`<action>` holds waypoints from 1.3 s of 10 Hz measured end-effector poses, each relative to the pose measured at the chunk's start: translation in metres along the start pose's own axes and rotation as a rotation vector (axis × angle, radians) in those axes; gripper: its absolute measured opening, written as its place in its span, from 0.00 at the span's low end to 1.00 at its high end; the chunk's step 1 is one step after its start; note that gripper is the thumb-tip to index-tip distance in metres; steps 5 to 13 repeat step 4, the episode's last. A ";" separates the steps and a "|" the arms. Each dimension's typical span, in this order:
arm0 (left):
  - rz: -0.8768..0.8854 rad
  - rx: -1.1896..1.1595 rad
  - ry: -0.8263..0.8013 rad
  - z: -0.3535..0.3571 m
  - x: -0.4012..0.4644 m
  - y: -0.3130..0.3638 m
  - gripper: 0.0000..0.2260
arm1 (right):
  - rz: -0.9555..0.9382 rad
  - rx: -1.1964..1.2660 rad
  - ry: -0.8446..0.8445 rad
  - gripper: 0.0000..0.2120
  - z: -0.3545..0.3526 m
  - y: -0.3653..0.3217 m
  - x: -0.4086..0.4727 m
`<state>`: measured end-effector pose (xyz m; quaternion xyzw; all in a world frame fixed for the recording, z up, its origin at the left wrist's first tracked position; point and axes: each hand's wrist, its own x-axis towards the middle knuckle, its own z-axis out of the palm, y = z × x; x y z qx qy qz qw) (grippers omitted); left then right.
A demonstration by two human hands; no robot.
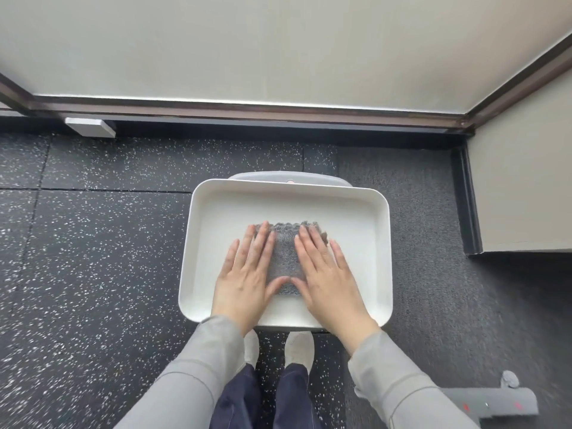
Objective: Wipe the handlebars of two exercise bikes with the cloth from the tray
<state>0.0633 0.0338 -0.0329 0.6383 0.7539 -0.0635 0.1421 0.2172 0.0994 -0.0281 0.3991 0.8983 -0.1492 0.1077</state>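
We look straight down on a white rectangular tray with rounded corners, set on a grey stand of which only a curved far edge shows past the tray's far rim. In the middle of the tray lies a folded grey cloth with a wavy, scalloped far edge, and both hands rest flat on top of it. The left hand covers the cloth's left side, palm down, fingers straight and held close together pointing away from us, the thumb angled inward onto the cloth's near part. The right hand mirrors it on the right side — palm down, fingers extended and only slightly fanned, thumb turned inward so that the two thumb tips nearly meet over the cloth's near edge. Neither hand pinches or grips the fabric; both simply lie pressed on it. Light grey sleeves run back toward us from both wrists. Below the tray's near rim we see dark blue trousers and two pale grey shoes on a black rubber floor flecked with white. To the right the floor changes to a plainer dark mat. At the near right corner sits a grey base foot of some machine — blurred, with small red marks. A pale wall with a dark brown skirting runs along the far side.
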 end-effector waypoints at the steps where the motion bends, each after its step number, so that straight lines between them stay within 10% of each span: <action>1: 0.003 0.026 -0.121 0.012 0.005 -0.015 0.36 | 0.061 0.009 -0.176 0.39 0.004 0.014 0.005; 13: -0.004 -0.008 -0.177 -0.016 -0.007 -0.015 0.37 | 0.144 0.146 -0.088 0.34 -0.028 0.000 -0.006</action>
